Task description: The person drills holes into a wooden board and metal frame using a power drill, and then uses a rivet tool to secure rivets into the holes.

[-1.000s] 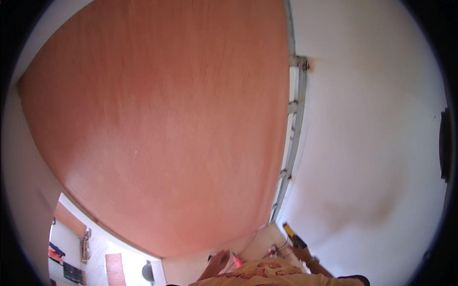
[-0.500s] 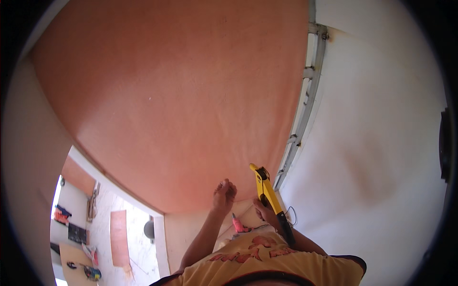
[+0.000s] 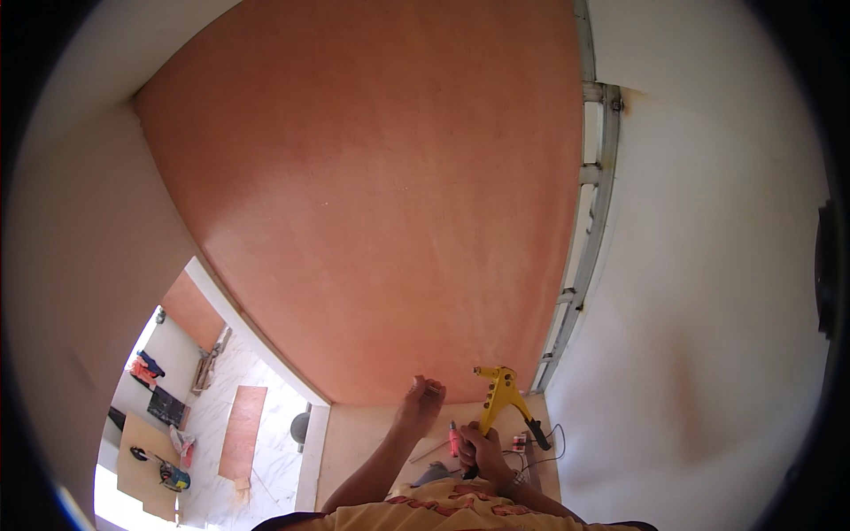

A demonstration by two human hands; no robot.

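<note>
My left hand (image 3: 418, 400) is raised before the salmon-coloured board (image 3: 372, 195), fingers curled around small metal pieces too small to name. My right hand (image 3: 478, 450) grips a yellow hand riveter (image 3: 498, 389) by one handle; its other handle, black-tipped, sticks out to the right. Below my hands, near the bottom edge, a red tool (image 3: 453, 438) rests on a beige surface (image 3: 359, 447), with a black cord and a red object (image 3: 519, 442) beside my right hand.
A grey metal frame (image 3: 606, 159) runs along the board's right edge beside a white wall (image 3: 708, 265). At lower left, an opening shows a marble floor (image 3: 266, 469), a loose plywood strip (image 3: 240, 434), tools (image 3: 174, 476) and a dark round object (image 3: 300, 427).
The riveter has swung from low right to upright in front of me, now with its handles spread. My left hand rose, then appears lower with the shifted view; more of the doorway shows.
</note>
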